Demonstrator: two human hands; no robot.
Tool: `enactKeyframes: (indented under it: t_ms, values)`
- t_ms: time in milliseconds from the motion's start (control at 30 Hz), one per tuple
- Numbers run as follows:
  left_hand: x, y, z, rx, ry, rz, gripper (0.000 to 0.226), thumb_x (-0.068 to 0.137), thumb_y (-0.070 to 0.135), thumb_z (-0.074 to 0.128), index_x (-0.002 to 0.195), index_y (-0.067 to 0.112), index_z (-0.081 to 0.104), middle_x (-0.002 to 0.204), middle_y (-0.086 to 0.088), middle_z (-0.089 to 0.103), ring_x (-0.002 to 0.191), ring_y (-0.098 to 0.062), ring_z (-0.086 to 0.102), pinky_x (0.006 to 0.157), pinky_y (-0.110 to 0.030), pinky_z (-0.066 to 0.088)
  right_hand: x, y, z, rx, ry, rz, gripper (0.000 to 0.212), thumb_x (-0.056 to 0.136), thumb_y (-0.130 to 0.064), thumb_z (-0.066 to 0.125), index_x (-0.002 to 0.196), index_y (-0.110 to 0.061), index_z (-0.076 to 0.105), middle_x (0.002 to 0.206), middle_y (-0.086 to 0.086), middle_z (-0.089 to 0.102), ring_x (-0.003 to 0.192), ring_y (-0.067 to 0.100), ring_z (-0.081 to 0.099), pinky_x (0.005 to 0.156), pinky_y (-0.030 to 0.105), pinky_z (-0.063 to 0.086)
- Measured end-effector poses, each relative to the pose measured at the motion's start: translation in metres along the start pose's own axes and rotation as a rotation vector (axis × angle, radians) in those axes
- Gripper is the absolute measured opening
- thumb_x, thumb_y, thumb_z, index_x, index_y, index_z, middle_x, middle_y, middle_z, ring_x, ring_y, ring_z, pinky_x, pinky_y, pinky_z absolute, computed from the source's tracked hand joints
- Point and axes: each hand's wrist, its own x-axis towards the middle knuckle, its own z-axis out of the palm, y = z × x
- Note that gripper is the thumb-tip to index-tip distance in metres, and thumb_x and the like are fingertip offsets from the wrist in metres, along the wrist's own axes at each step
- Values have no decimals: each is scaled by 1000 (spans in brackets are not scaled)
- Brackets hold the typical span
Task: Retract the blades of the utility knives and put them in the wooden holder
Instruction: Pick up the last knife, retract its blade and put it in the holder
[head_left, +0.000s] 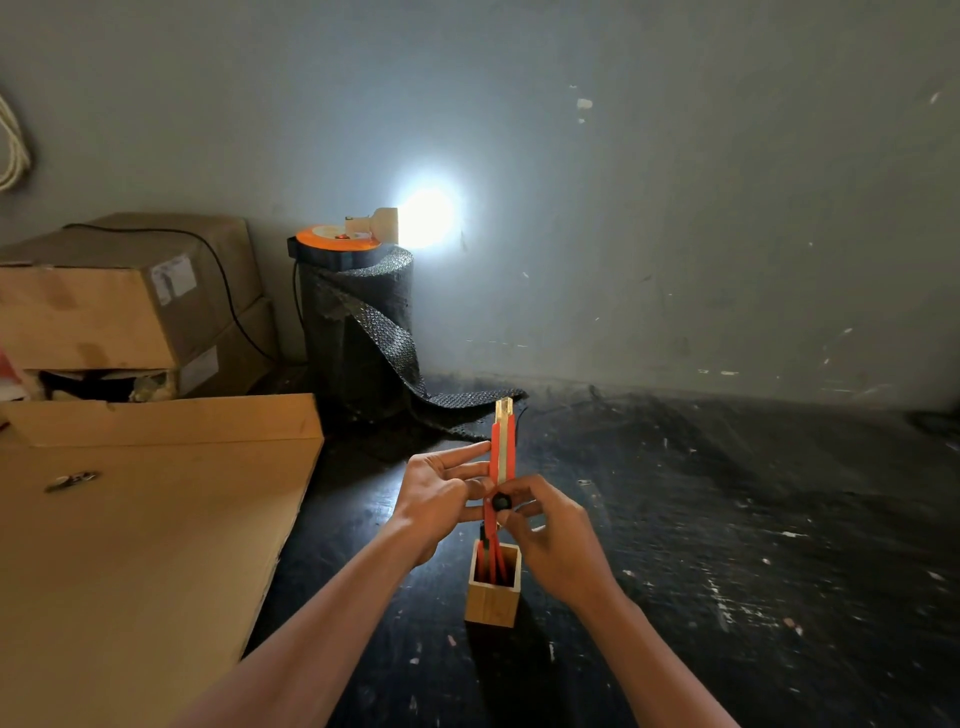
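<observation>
left hand (441, 496): grips the red knife (503, 457) from its left side, thumb and fingers closed on the body, index finger stretched out along it.
right hand (550, 540): closed on the same knife from the right, fingertips at the black knob (502, 502); the thumb is partly hidden behind the knob.
red knife: held upright between both hands, directly above the holder; a short pale tip (504, 406) shows at the top end, too blurred to say whether it is blade or guide.
wooden holder (492, 597): stands on the dark floor (727, 519) just below and between the hands; its upper rim is partly covered by the right hand.
holder contents: red and dark handles (491, 564) stand inside; how many cannot be told, as they overlap.
cardboard sheet (130, 545): well left of the left hand, cut off by the picture edge.
small metal item (70, 481): on the sheet, too blurred to identify.
lamp (426, 218): far beyond the hands, glare hides its form.
</observation>
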Motion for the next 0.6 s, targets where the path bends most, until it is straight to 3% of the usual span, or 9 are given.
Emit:
enactKeyframes:
  t_ms: [100, 267, 367, 500, 600]
  values:
    - [2, -11, -2, -11, -15, -11, 44, 89, -14, 66, 123, 14, 71, 102, -9, 82, 92, -27, 80, 72, -42, 66, 3, 3, 2, 78, -1, 32, 24, 93, -18, 72, 110, -30, 61, 103, -16, 68, 91, -9, 65, 70, 8, 54]
    - [6, -38, -4, -6, -72, -41, 45, 87, -18, 65, 120, 12, 72, 105, -14, 81, 95, -35, 78, 76, -46, 66, 16, 10, 3, 267, 49, 121, 40, 94, -17, 70, 129, -26, 53, 99, 0, 76, 86, 10, 76, 71, 33, 65]
    - [14, -56, -3, 21, -70, -52, 47, 85, -22, 61, 119, 9, 73, 102, -15, 81, 92, -34, 79, 79, -49, 65, 26, 22, 5, 269, 69, 142, 29, 94, -11, 69, 119, -23, 63, 92, 1, 77, 81, 19, 77, 70, 44, 65]
    - [32, -87, -12, 180, 45, -69, 36, 90, -11, 66, 123, 3, 70, 101, -9, 80, 90, -21, 79, 77, -35, 65, 41, 48, 15, 204, 56, 222, 13, 92, -13, 72, 104, -17, 68, 91, 2, 76, 83, 16, 75, 75, 46, 65]
    - [42, -115, -21, 406, 104, -75, 42, 89, -1, 72, 129, 10, 68, 119, -12, 76, 108, -21, 73, 93, -39, 62, 49, 68, 26, 144, 45, 267, 10, 92, -16, 73, 100, -17, 67, 91, 0, 74, 85, 14, 73, 76, 41, 64]
